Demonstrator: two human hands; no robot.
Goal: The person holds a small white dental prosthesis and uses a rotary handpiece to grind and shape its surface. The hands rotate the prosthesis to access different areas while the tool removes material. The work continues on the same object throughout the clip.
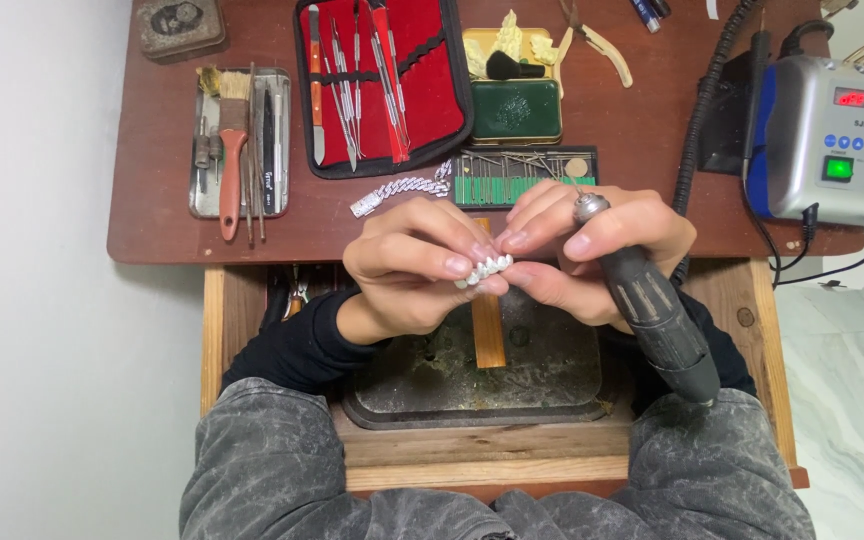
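On the left of the brown desk [152,200] sits a metal tray [197,190] with a brush [232,150], and next to it an open red tool case [432,90]. In the middle, the left hand [407,265] pinches a small row of shiny white links [485,270] over the open drawer [482,440]. The right hand [592,250] touches the links too and grips a dark grinding tool [657,320], with a grey machine [837,135] far right.

Chain piece [485,268]: bright polished metal, faceted; rotary tool [655,318]: matt dark body, shiny metal tip; bench [572,140]: smooth reddish wood; tool case [382,80]: red cloth lining; tray [240,142]: dull metal
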